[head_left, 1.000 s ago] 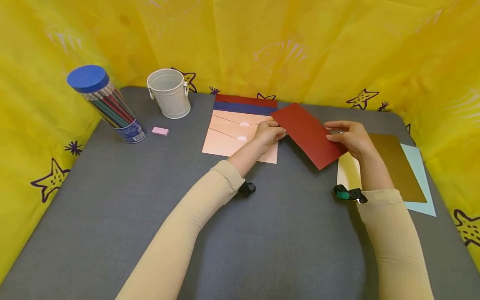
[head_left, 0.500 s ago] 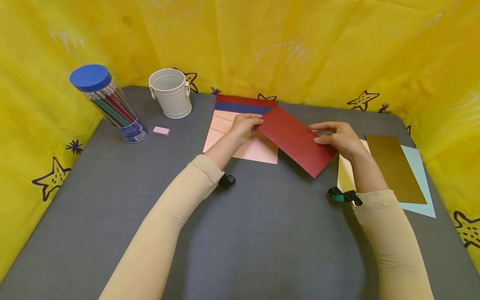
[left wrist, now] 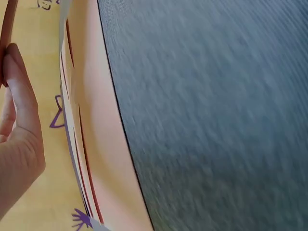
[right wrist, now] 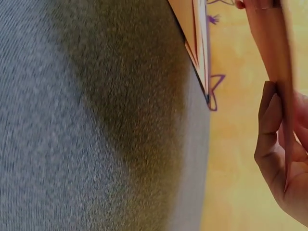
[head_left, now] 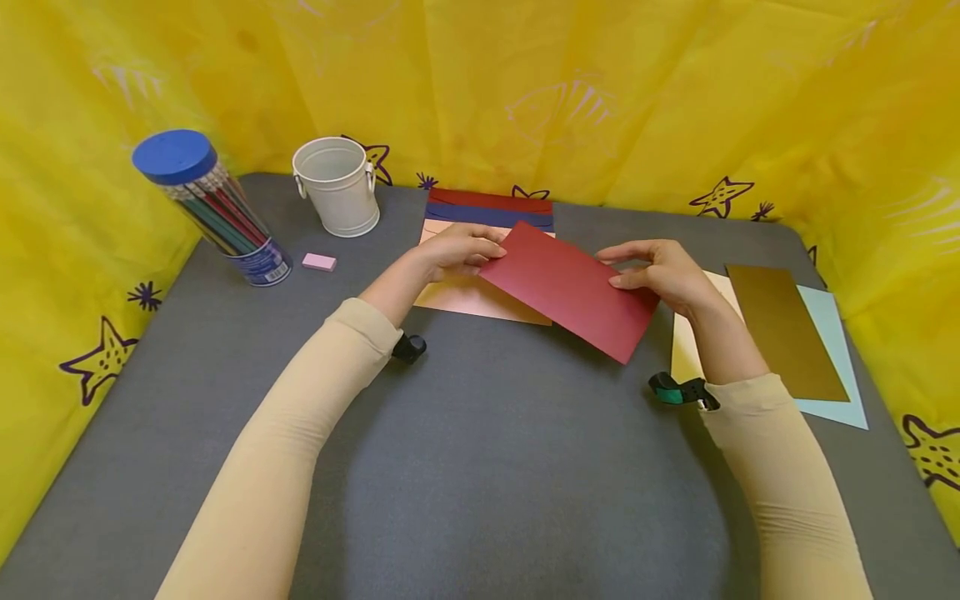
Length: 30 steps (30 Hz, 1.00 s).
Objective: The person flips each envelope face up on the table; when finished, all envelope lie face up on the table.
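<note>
A plain red envelope (head_left: 573, 292) is held tilted in the air between both hands, with its far left corner over the stack of envelopes. My left hand (head_left: 457, 250) pinches its left end, thumb on top. At the right end my right hand (head_left: 663, 279) grips it, thumb on the upper face and fingers beneath; the right wrist view shows the envelope (right wrist: 272, 48) edge-on between thumb and fingers. Below lie overlapping envelopes: pink ones (head_left: 480, 300) in front, a blue one (head_left: 491, 216) and a red one (head_left: 491, 199) behind. My left hand and the held envelope partly cover them.
Gold (head_left: 787, 333), cream (head_left: 686, 354) and light blue (head_left: 832, 408) sheets overlap at the right, partly behind my right forearm. At the back left stand a white bucket (head_left: 341, 196) and a blue-lidded pencil tub (head_left: 217, 208), near a pink eraser (head_left: 318, 262). Yellow cloth (head_left: 480, 100) borders the grey table.
My left hand has moved left over the pink envelopes. The held red envelope has shifted left and turned flatter, and my right hand has followed slightly leftward.
</note>
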Available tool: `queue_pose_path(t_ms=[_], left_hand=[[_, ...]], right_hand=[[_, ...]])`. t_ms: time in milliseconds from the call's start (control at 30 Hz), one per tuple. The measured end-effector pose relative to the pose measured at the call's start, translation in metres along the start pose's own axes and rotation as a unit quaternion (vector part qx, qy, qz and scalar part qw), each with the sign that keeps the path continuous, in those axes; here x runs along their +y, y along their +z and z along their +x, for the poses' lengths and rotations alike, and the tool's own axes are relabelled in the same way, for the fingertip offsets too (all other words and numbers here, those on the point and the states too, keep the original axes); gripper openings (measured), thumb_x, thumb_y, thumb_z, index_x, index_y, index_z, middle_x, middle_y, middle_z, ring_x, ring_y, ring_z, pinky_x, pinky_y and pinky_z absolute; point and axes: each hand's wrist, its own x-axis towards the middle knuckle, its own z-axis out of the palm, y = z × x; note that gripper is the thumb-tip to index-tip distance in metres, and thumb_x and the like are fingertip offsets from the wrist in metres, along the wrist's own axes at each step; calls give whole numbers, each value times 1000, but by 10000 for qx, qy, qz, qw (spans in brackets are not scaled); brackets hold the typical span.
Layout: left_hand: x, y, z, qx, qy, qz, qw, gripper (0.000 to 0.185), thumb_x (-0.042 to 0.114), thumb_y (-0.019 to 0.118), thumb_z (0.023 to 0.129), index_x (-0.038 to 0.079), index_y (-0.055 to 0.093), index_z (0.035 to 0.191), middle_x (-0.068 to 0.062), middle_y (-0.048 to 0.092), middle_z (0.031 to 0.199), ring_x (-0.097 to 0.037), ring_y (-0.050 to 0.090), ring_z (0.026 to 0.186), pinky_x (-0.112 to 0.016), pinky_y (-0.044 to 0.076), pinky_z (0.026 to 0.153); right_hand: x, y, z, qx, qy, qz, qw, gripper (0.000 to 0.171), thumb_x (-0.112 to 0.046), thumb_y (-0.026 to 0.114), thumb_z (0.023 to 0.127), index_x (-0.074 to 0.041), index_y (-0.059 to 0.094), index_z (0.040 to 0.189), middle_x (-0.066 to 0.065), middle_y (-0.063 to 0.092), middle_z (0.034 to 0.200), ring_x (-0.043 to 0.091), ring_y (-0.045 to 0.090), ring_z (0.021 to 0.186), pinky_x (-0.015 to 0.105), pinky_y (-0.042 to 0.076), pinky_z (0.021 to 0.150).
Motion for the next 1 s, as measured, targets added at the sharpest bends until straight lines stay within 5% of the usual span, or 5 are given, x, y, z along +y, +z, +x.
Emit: queue_pose_path(t_ms=[333,567,900,1000], left_hand=[[-9,-20,-8,-111,225,-422,9988,10,12,59,98,14,57,107,-2,62,101,-15,65,81,-22,56,69],[-11,-37,-17,55,574,-1222,9908,9,5,56,98,14,58,96,0,64,85,-14,65,73,-23,58,66],[-11,-47,-23,193,612,-1531,9861,8,5,56,98,13,57,98,0,63,84,-14,64,72,-24,59,66],[-10,-51,-26,292,614,-1555,9855,9,5,57,97,12,61,93,0,65,83,-14,66,72,-25,60,65]], right_hand=[[-2,7,2,390,-71,157,9991,51,-19,74,89,1,57,133,-20,70,90,1,67,82,17,55,71],[2,4,4,495,228,1697,9840,56,-20,68,93,2,43,138,-12,70,88,4,68,75,18,59,69],[8,10,8,424,142,2417,9693,1,-7,64,94,-6,63,95,-3,68,79,9,67,69,21,60,68],[8,11,8,424,92,2522,9667,7,-8,66,93,-11,68,87,-3,69,78,9,66,68,21,60,68]])
